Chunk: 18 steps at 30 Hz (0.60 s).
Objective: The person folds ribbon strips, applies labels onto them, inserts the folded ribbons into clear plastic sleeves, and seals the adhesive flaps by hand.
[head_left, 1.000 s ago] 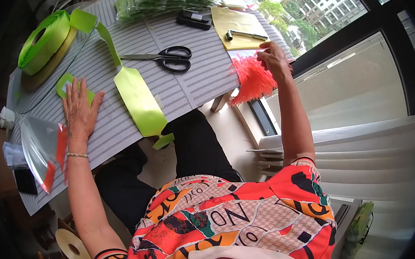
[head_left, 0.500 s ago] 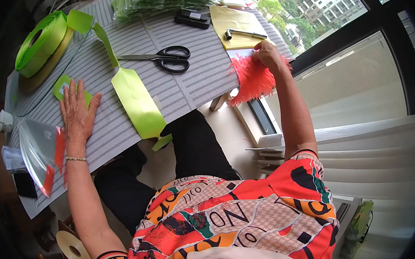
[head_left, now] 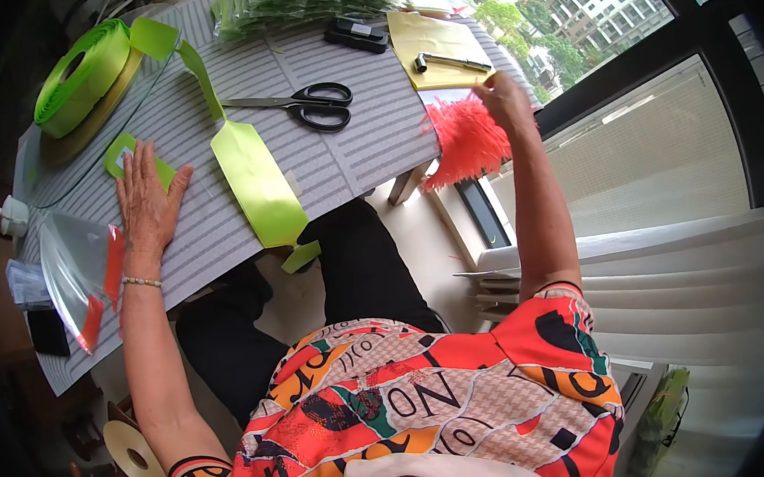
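Observation:
My left hand (head_left: 148,196) lies flat with its fingers extended, the fingertips over a small green piece (head_left: 121,153) on the striped cloth. At the table's right edge my right hand (head_left: 506,103) is closed at the upper right of a bunch of red strips (head_left: 466,140); whether a strip is between its fingers is too small to tell. Just above are a yellow sheet (head_left: 438,37) and a black pen-like tool (head_left: 453,61) lying on it. Between the hands, a lime ribbon (head_left: 256,181) stretches down past the table edge, with black scissors (head_left: 322,107) beside it.
A green ribbon roll (head_left: 82,78) stands at the upper left. Clear pouches with red edges (head_left: 75,272) lie at the left edge. Packed green items (head_left: 309,0) and a black stapler-like object (head_left: 357,36) are at the back. A window (head_left: 589,16) is on the right.
My right hand has shifted slightly up and back at the red strips, its fingers bunched. My left hand stays flat on the green piece. The whole view has shifted slightly.

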Each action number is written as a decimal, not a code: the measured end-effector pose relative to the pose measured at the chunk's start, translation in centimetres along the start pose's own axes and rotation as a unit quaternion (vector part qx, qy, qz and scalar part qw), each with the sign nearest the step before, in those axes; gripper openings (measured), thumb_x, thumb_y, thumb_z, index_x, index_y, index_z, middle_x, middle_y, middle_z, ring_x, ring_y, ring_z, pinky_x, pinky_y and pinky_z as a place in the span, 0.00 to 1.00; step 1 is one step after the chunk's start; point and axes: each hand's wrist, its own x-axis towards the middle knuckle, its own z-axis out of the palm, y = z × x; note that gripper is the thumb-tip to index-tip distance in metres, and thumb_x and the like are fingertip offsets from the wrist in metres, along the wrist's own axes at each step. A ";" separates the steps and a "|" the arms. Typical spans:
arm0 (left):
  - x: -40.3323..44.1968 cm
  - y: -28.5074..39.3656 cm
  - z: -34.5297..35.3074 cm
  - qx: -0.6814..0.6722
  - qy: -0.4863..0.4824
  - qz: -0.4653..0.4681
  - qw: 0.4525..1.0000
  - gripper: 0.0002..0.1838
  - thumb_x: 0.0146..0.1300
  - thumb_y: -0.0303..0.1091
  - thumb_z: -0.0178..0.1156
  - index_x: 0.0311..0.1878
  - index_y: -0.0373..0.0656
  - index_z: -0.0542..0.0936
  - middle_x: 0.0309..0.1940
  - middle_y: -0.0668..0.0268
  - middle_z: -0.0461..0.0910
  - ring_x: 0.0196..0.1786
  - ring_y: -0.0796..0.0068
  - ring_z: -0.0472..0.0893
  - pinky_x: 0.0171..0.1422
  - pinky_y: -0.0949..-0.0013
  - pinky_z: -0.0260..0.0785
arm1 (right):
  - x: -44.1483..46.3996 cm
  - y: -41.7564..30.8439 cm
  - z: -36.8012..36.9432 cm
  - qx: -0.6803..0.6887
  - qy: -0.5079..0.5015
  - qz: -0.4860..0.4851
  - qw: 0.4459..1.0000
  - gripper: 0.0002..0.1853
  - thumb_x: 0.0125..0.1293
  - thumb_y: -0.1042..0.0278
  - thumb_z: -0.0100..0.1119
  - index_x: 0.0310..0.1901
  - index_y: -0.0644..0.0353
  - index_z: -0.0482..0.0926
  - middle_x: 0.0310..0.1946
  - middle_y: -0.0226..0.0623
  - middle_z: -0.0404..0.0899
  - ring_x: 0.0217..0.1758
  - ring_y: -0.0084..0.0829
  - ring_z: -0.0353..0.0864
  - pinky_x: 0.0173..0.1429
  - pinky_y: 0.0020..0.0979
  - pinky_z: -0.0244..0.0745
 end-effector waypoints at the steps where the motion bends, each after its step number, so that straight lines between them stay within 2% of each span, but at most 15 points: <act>1: 0.0 0.2 -0.5 -0.007 -0.008 0.003 1.000 0.43 0.69 0.66 0.47 0.74 0.39 0.61 0.78 0.53 0.52 0.80 0.51 0.47 0.81 0.47 0.38 | -1.0 0.2 -1.2 0.038 0.019 -0.001 0.999 0.21 0.64 0.52 0.64 0.46 0.64 0.80 0.36 0.51 0.84 0.40 0.44 0.84 0.48 0.42 0.75; 2: -0.2 0.4 -0.9 -0.014 -0.016 0.003 1.000 0.43 0.69 0.65 0.48 0.73 0.37 0.62 0.77 0.53 0.53 0.80 0.51 0.48 0.81 0.48 0.38 | -2.4 -0.7 -2.8 0.030 0.053 0.012 0.998 0.22 0.64 0.51 0.63 0.49 0.64 0.80 0.41 0.52 0.84 0.45 0.47 0.83 0.50 0.42 0.75; 3: -0.3 0.4 -1.0 -0.030 -0.010 0.033 0.999 0.42 0.69 0.65 0.48 0.71 0.36 0.64 0.77 0.52 0.54 0.80 0.50 0.49 0.81 0.48 0.39 | -2.5 1.2 -2.3 0.011 0.139 -0.074 0.987 0.21 0.65 0.52 0.63 0.50 0.61 0.80 0.45 0.51 0.83 0.49 0.49 0.82 0.52 0.42 0.75; 4: -0.4 0.2 -1.0 -0.043 -0.007 0.055 0.998 0.42 0.68 0.65 0.48 0.70 0.35 0.66 0.76 0.51 0.55 0.79 0.50 0.49 0.81 0.49 0.40 | -3.7 0.1 -3.2 -0.084 0.181 -0.081 0.976 0.23 0.62 0.52 0.66 0.52 0.59 0.79 0.48 0.48 0.82 0.52 0.46 0.81 0.54 0.45 0.75; 5: -0.8 -0.3 -1.2 -0.053 -0.004 0.071 0.996 0.42 0.68 0.65 0.48 0.68 0.35 0.68 0.76 0.51 0.56 0.79 0.49 0.50 0.81 0.50 0.41 | -4.7 -1.0 -3.6 -0.084 0.217 -0.092 0.968 0.21 0.60 0.56 0.69 0.52 0.56 0.79 0.49 0.44 0.82 0.54 0.45 0.80 0.55 0.44 0.75; 7: -1.6 -0.4 -2.1 -0.072 -0.010 0.107 0.992 0.42 0.68 0.67 0.48 0.64 0.33 0.73 0.73 0.49 0.61 0.78 0.48 0.54 0.81 0.51 0.44 | -5.9 -2.9 -3.5 0.036 0.271 -0.236 0.932 0.21 0.59 0.68 0.70 0.54 0.59 0.78 0.53 0.41 0.80 0.56 0.45 0.78 0.58 0.42 0.75; 8: -2.1 -0.2 -2.8 -0.089 -0.015 0.114 0.989 0.41 0.68 0.66 0.48 0.64 0.34 0.74 0.73 0.49 0.62 0.77 0.48 0.55 0.80 0.51 0.45 | -8.1 -6.1 -4.0 0.098 0.237 -0.262 0.930 0.23 0.58 0.71 0.70 0.56 0.60 0.76 0.56 0.42 0.78 0.59 0.45 0.77 0.61 0.41 0.73; 10: -3.2 -0.2 -4.1 -0.106 -0.019 0.126 0.986 0.38 0.70 0.65 0.46 0.65 0.37 0.73 0.72 0.51 0.63 0.77 0.49 0.56 0.80 0.50 0.45 | -11.1 -11.0 -2.6 0.215 0.144 -0.387 0.885 0.28 0.56 0.72 0.71 0.60 0.59 0.75 0.60 0.41 0.75 0.62 0.45 0.75 0.64 0.41 0.71; 12: -3.8 -0.4 -5.1 -0.111 -0.010 0.148 0.983 0.35 0.73 0.62 0.43 0.68 0.41 0.72 0.74 0.55 0.62 0.78 0.51 0.54 0.81 0.51 0.44 | -15.0 -16.2 -1.7 0.200 0.004 -0.509 0.837 0.36 0.53 0.70 0.73 0.66 0.56 0.71 0.65 0.40 0.72 0.70 0.44 0.68 0.71 0.41 0.65; 13: -4.4 -0.3 -5.7 -0.121 0.039 0.149 0.981 0.27 0.73 0.51 0.50 0.66 0.43 0.74 0.71 0.57 0.66 0.77 0.52 0.59 0.80 0.50 0.48 | -16.4 -18.5 -0.8 0.153 -0.049 -0.554 0.817 0.40 0.52 0.64 0.74 0.68 0.55 0.68 0.69 0.38 0.67 0.74 0.44 0.62 0.74 0.44 0.59; 14: -5.3 -0.7 -6.5 -0.115 0.064 0.150 0.980 0.24 0.71 0.47 0.53 0.64 0.43 0.75 0.70 0.57 0.68 0.76 0.53 0.61 0.79 0.50 0.50 | -17.5 -20.2 0.1 0.103 -0.099 -0.594 0.792 0.45 0.50 0.58 0.75 0.71 0.53 0.65 0.73 0.36 0.62 0.78 0.43 0.56 0.77 0.47 0.54; 16: -7.1 -1.2 -8.2 -0.103 0.112 0.157 0.976 0.21 0.67 0.37 0.59 0.61 0.42 0.76 0.66 0.57 0.72 0.74 0.54 0.64 0.77 0.49 0.54 | -18.2 -22.9 1.3 0.074 -0.128 -0.644 0.751 0.48 0.51 0.50 0.73 0.73 0.52 0.62 0.75 0.34 0.58 0.79 0.45 0.51 0.78 0.53 0.50; 17: -8.3 -1.2 -8.4 -0.094 0.145 0.149 0.974 0.21 0.58 0.26 0.63 0.57 0.43 0.79 0.61 0.60 0.76 0.68 0.56 0.71 0.74 0.51 0.60 | -18.0 -23.9 1.9 0.060 -0.142 -0.666 0.730 0.49 0.51 0.47 0.72 0.74 0.52 0.60 0.76 0.32 0.56 0.80 0.45 0.48 0.78 0.56 0.48; 18: -9.5 -1.3 -8.5 -0.080 0.148 0.155 0.974 0.20 0.58 0.26 0.63 0.56 0.43 0.79 0.59 0.60 0.77 0.67 0.57 0.72 0.73 0.51 0.61 | -17.7 -24.5 2.2 0.056 -0.145 -0.672 0.724 0.51 0.50 0.46 0.72 0.74 0.50 0.59 0.77 0.31 0.55 0.81 0.45 0.46 0.79 0.55 0.46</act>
